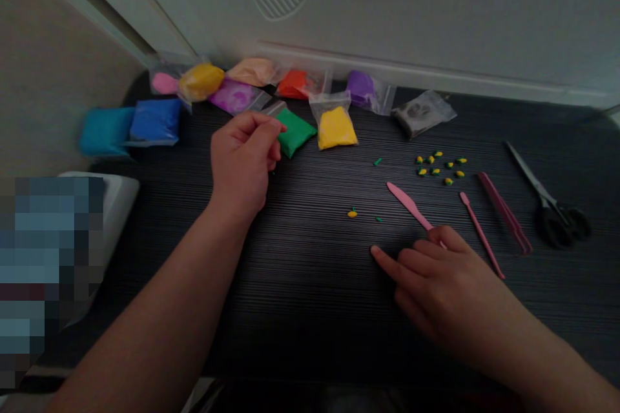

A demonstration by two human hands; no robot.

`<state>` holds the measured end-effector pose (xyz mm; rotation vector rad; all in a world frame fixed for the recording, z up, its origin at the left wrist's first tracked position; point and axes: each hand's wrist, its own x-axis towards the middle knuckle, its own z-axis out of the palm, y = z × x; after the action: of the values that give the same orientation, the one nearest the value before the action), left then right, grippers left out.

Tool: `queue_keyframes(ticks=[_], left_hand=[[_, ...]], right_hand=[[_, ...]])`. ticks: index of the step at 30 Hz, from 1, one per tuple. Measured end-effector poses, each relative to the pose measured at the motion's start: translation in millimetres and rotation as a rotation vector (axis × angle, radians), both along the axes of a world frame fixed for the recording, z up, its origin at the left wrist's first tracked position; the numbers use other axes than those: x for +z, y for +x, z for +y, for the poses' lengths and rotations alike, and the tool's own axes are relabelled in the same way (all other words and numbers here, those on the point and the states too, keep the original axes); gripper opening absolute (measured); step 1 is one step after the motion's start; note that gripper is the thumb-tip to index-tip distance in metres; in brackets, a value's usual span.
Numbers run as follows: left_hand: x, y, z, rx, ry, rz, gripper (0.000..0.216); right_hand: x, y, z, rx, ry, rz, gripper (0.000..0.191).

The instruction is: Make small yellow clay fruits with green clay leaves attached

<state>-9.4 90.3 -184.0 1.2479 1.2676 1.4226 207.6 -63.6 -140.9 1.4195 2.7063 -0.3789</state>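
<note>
"Where is the yellow piece (352, 214)?"

"On the bench (300, 284), between the two hands, with a tiny green bit right at its far edge. I can't tell if they're joined. A green sliver (378, 219) lies just to its right, another (378, 161) farther back."

"And the grips?"

"The left hand (241, 164) is raised in front of the green bag (294, 132), thumb and finger drawn together. Whether a scrap is pinched between them, I can't tell. The right hand (443, 281) points its forefinger at the bench, the other fingers curled over the handle end of the pink knife (409, 205). I can't tell if they grasp it."

"How should bits that small be handled?"

"With a feather-light pinch, I'd say; a hard squeeze would probably flatten them. Soft stuff may cling to skin, so a fingertip should lift away slowly. For a fine nudge, the knife tip is likely kinder than a finger. And mind the right wrist: the little yellow-and-green pieces (436, 171) sit behind the knife, easily brushed."
</note>
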Motion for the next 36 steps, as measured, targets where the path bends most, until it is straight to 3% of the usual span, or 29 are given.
queue_keyframes(ticks=[9, 19, 36], left_hand=[[0.3, 1, 0, -0.002, 0.002, -0.001, 0.009], [0.1, 1, 1, 0.006, 0.005, -0.001, 0.010], [-0.9, 1, 2, 0.006, -0.001, 0.000, 0.010]], right_hand=[[-1.9, -14, -12, 0.201, -0.197, 0.147, 0.038], [-10.1, 12, 15, -0.173, 0.135, 0.108, 0.031], [-14.0, 6, 15, -0.151, 0.091, 0.103, 0.033]])
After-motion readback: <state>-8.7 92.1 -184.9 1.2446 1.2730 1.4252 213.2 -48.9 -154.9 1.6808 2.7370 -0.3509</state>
